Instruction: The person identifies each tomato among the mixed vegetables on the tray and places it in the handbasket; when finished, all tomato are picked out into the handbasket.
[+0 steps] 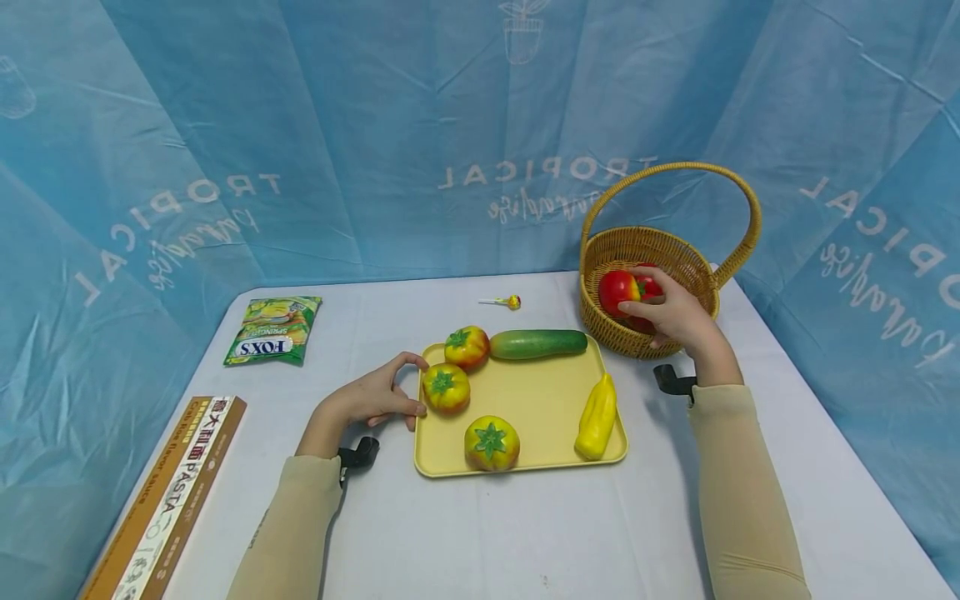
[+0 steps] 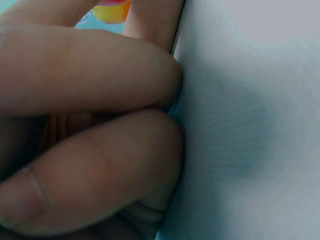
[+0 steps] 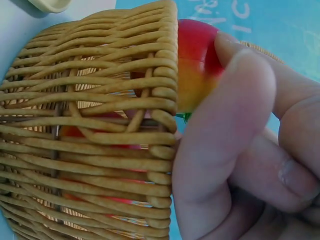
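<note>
At the back right, my right hand (image 1: 671,312) pinches a red tomato (image 1: 617,290) with a yellow patch and green top, just inside the wicker basket (image 1: 630,340). More red tomatoes (image 1: 649,286) lie below it, partly hidden by the hand. In the right wrist view, thumb and fingers are on the tomato (image 3: 195,55) at the basket rim (image 3: 165,95). My left hand (image 1: 375,393) holds the left rim of a yellow tray (image 1: 540,408), its fingers curled. Tomatoes in yellow and red (image 1: 446,388), a cucumber (image 1: 537,344) and a yellow pepper (image 1: 597,418) lie on the tray.
The basket's tall handle (image 1: 675,167) arches above my right hand. A lollipop (image 1: 512,302) lies behind the tray. To the left are a green snack packet (image 1: 274,331) and a long pasta box (image 1: 168,492). A blue cloth (image 1: 375,167) hangs behind the white table.
</note>
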Available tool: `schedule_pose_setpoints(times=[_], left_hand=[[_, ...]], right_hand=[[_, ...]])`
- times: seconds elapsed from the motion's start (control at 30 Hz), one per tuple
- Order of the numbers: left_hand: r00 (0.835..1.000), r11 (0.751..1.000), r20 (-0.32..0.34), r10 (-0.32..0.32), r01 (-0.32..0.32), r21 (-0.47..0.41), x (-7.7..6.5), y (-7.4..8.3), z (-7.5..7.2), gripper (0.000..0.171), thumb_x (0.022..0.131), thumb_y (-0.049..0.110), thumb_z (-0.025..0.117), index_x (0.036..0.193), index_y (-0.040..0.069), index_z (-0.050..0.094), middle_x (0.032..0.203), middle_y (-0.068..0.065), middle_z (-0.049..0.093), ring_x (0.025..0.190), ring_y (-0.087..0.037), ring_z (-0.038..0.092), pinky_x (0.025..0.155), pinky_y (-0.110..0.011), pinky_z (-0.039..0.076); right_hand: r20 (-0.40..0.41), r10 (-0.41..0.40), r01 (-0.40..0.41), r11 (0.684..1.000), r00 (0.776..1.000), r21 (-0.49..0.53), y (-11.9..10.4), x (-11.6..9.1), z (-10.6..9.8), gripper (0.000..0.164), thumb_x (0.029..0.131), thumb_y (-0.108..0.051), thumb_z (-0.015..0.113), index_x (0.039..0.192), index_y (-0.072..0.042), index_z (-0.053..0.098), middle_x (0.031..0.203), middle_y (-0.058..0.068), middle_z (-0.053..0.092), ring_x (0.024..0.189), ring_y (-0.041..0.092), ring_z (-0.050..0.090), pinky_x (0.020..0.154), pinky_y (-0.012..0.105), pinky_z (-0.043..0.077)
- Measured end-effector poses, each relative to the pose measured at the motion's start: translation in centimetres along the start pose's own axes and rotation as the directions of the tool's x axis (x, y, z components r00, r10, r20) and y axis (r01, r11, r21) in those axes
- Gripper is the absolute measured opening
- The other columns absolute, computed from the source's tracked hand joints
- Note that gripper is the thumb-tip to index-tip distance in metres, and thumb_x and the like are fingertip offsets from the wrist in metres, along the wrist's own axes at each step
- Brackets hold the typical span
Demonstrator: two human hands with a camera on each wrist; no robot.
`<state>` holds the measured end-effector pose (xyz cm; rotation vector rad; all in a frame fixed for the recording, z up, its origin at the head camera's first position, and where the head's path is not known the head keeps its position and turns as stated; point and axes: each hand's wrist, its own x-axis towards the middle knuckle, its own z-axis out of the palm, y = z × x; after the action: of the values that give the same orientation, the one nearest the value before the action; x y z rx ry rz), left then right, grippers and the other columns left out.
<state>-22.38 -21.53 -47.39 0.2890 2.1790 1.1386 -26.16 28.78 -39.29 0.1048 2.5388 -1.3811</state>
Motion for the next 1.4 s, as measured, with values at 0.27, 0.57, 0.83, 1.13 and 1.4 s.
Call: schedule_pose_setpoints(times=[0.27, 0.57, 0.83, 1.13, 1.4], left_hand=[[1.000, 1.000, 0.005, 0.010, -0.010, -0.008, -0.1, 0.0, 0.1, 0.077, 0.093, 0.032, 0.083, 0.151, 0.023, 0.033, 0.080, -0.008, 0.080, 0.038, -0.011, 0.036, 0.044, -0.022, 0.038], [1.000, 1.000, 0.009, 0.023, -0.023, -0.014, 0.0, 0.0, 0.0, 0.076, 0.094, 0.031, 0.082, 0.151, 0.022, 0.033, 0.079, -0.008, 0.080, 0.038, -0.011, 0.036, 0.043, -0.022, 0.038], [1.000, 1.000, 0.001, 0.014, -0.014, -0.002, 0.0, -0.1, 0.1, 0.077, 0.093, 0.031, 0.083, 0.151, 0.022, 0.033, 0.080, -0.008, 0.080, 0.038, -0.011, 0.037, 0.044, -0.022, 0.038], [1.000, 1.000, 0.007, 0.014, -0.014, -0.005, 0.0, -0.2, 0.0, 0.077, 0.093, 0.033, 0.083, 0.150, 0.021, 0.033, 0.080, -0.009, 0.080, 0.038, -0.012, 0.036, 0.044, -0.022, 0.038], [1.000, 1.000, 0.008, 0.010, -0.010, -0.004, 0.0, -0.1, 0.0, 0.077, 0.093, 0.032, 0.083, 0.151, 0.022, 0.033, 0.080, -0.008, 0.080, 0.038, -0.012, 0.036, 0.044, -0.022, 0.038]], right_hand=[[-0.006, 0.007, -0.007, 1.000, 1.000, -0.023, 0.0, 0.0, 0.0, 0.087, 0.100, -0.044, 0.073, 0.169, -0.033, 0.021, 0.161, 0.031, 0.040, 0.097, 0.036, 0.066, 0.061, 0.037, 0.062], [-0.010, 0.008, -0.008, 1.000, 1.000, -0.025, -0.2, -0.2, 0.0, 0.084, 0.101, -0.041, 0.073, 0.168, -0.029, 0.025, 0.167, 0.025, 0.036, 0.099, 0.038, 0.066, 0.060, 0.039, 0.062], [-0.002, -0.007, 0.007, 0.999, 1.000, -0.032, -0.2, -0.2, 0.0, 0.085, 0.100, -0.043, 0.074, 0.168, -0.030, 0.025, 0.154, 0.030, 0.051, 0.092, 0.032, 0.067, 0.060, 0.040, 0.063], [0.002, -0.006, 0.006, 0.999, 1.000, -0.036, -0.4, -0.5, 0.0, 0.089, 0.098, -0.049, 0.074, 0.169, -0.032, 0.023, 0.154, 0.030, 0.051, 0.088, 0.033, 0.068, 0.062, 0.041, 0.063], [0.013, -0.047, 0.047, 0.999, 0.999, -0.023, -2.1, -1.8, 0.1, 0.089, 0.095, -0.055, 0.076, 0.166, -0.037, 0.026, 0.145, 0.026, 0.057, 0.057, 0.024, 0.057, 0.061, 0.042, 0.062]])
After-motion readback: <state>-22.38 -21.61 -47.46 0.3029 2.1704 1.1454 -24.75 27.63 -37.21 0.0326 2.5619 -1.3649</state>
